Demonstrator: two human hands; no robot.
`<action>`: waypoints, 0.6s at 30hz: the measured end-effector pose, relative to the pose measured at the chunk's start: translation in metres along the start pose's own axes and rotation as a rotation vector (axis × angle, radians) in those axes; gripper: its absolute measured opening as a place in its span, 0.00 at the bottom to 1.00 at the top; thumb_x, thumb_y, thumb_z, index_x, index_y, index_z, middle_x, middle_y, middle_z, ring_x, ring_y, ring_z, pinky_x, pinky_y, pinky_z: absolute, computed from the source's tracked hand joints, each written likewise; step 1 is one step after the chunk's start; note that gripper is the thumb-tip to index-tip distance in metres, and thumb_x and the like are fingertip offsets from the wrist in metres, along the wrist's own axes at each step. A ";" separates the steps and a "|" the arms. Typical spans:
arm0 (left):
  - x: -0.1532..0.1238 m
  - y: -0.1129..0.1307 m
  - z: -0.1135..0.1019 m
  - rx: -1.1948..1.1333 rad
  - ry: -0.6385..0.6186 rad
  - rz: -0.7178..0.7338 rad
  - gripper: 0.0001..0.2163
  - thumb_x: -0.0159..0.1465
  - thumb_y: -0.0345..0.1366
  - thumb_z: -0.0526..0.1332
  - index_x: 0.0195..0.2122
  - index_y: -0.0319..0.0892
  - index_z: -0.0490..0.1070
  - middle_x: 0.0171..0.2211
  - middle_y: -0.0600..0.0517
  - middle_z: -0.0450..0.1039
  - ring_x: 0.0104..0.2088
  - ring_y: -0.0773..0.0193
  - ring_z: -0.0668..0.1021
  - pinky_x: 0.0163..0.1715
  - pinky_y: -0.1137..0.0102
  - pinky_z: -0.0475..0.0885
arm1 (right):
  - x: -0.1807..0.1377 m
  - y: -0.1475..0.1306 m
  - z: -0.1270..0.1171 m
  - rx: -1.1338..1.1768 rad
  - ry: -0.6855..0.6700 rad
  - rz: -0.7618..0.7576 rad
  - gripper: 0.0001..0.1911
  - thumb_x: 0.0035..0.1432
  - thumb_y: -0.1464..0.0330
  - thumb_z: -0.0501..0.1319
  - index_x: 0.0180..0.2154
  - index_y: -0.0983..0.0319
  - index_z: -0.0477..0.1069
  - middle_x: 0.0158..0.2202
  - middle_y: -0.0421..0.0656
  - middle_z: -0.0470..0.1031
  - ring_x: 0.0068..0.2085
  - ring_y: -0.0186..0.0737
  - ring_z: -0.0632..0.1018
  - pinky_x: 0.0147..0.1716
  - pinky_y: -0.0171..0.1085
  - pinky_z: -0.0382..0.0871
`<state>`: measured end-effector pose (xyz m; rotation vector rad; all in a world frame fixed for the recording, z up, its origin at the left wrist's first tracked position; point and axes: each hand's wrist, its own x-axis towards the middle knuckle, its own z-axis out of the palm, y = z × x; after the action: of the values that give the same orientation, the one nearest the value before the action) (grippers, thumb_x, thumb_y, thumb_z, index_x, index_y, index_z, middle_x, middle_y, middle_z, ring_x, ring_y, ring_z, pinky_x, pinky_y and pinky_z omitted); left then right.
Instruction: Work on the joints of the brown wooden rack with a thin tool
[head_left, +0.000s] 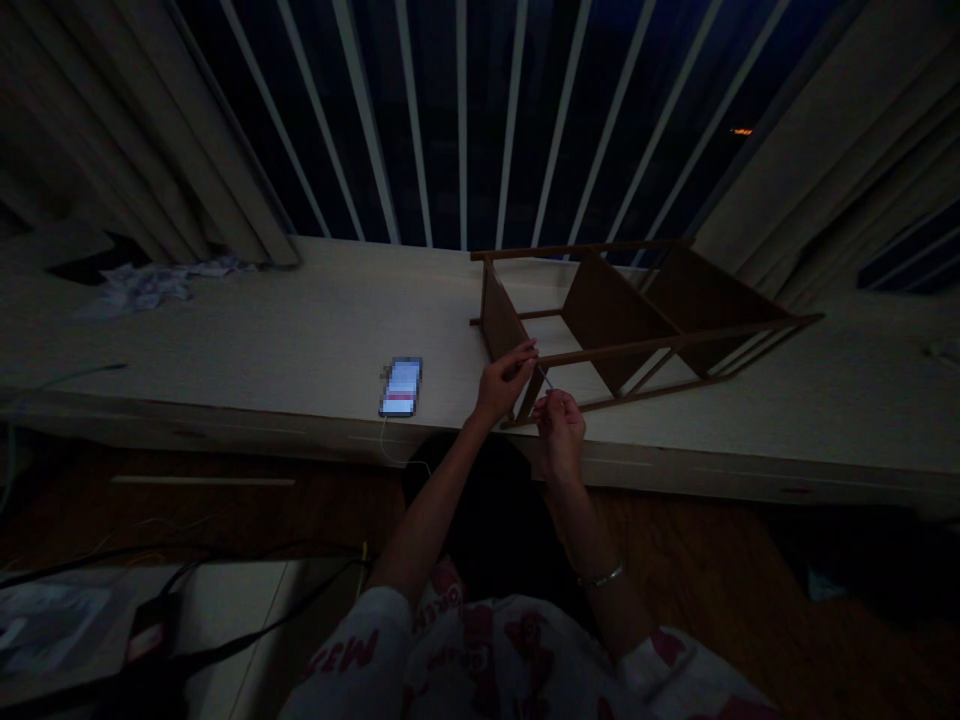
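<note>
A wooden shelf (611, 300) lies on its side along a window ledge (337, 320). At the shelf's near left corner, the person's left hand (504, 388) grasps the frame, while the right hand (561, 428) pinches a thin rod (545, 377) pointing at that corner. Left of the shelf lies a lit phone (403, 388); behind the shelf rise pale window bars (461, 120).

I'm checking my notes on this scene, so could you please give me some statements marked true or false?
1. The left hand touches the brown rack. True.
2. The phone lies to the left of the rack. True.
3. The phone's screen is dark. False: it is lit.
4. The right hand holds a thin rod-like object. True.
5. The rack stands on the floor. False: it rests on the ledge.
</note>
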<state>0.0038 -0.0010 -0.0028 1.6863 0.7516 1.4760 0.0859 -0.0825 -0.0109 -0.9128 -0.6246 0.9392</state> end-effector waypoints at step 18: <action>0.000 0.002 -0.001 0.019 -0.002 -0.008 0.12 0.60 0.41 0.55 0.41 0.43 0.72 0.53 0.48 0.67 0.51 0.62 0.71 0.54 0.61 0.65 | -0.009 0.003 0.007 -0.127 0.172 -0.106 0.20 0.51 0.58 0.60 0.44 0.62 0.69 0.27 0.38 0.72 0.20 0.24 0.67 0.20 0.27 0.60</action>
<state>0.0025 -0.0021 -0.0016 1.6970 0.7725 1.4659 0.0748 -0.0872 -0.0111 -1.0519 -0.5843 0.7241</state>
